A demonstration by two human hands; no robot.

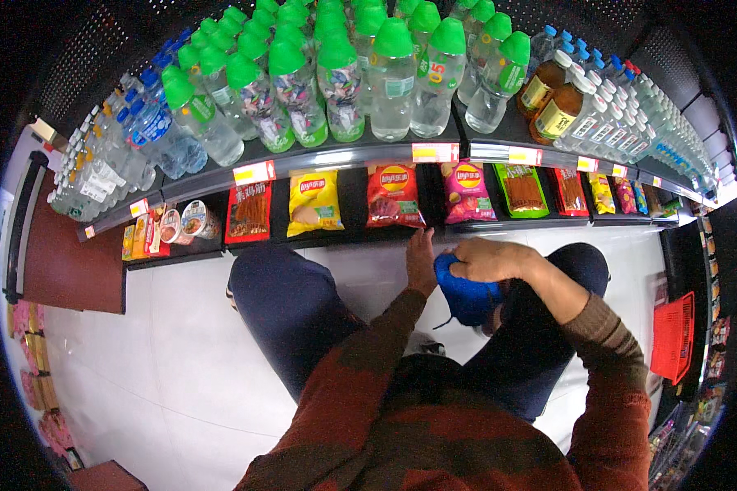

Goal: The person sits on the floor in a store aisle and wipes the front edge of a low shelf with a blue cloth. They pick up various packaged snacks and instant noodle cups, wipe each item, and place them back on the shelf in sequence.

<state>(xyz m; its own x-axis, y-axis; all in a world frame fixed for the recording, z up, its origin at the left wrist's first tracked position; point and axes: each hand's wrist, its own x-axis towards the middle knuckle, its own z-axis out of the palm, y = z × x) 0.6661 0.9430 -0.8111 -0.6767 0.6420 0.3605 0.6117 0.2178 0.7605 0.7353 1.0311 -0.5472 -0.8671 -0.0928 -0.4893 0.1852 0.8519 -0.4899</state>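
My right hand (494, 259) grips a blue cloth (470, 301), which hangs down between my knees with a thin cord or strip at its lower edge. To the left of it, my left hand (421, 261) reaches up to the bottom shelf's front edge with nothing visible in it; its fingertips are close below a red Lay's chip bag (395, 196). A purple Lay's bag (468, 191) stands above and between the hands. A yellow Lay's bag (314, 202) and a red snack packet (249, 212) stand farther left, a green snack packet (521, 190) to the right.
Green-capped bottles (393, 86) crowd the upper shelf, whose price-tag rail (344, 156) overhangs the snacks. Brown drink bottles (556, 116) stand at right, instant noodle cups (198, 219) at lower left. A red plastic basket (674, 337) is at right. My knees flank my hands.
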